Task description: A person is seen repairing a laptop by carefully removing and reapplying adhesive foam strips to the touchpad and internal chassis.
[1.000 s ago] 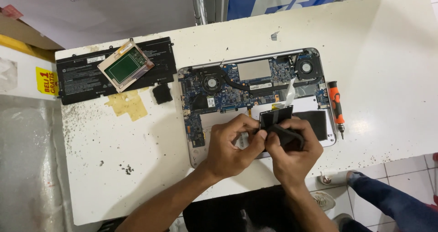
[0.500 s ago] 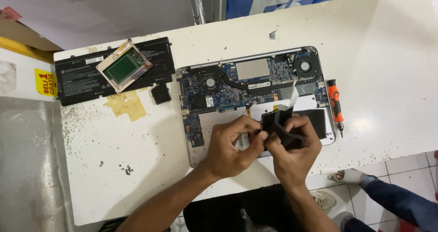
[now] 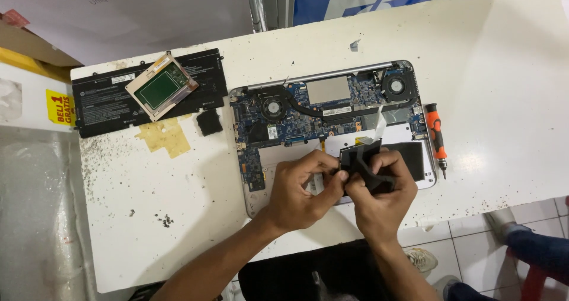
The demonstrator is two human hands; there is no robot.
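- Black sheet, thin, flexible and crumpled, is up off the bench and pinched between both hands, right above the lower half of the opened laptop.
- Left hand is curled in tight, thumb and fingers closed on the sheet's left edge.
- Right hand is closed too, fingertips nipping the sheet from the right and underneath; the two hands are touching each other at the grip.
- Laptop lies bottom cover off on the white table, circuit board, two round fans and a dark heat pipe across the upper half all on show.
- White flat ribbon cable rises from the board just above the sheet.
- Orange-and-black screwdriver lies just beside the laptop's right edge, tip pointing toward the person.
- Over on the left, well apart from the hands, a long black battery pack lies flat, with a touchpad module, green board face up, resting tilted on top of it.
- Small black square piece sits between battery and laptop, next to a patch of yellowish tape stuck on the table.
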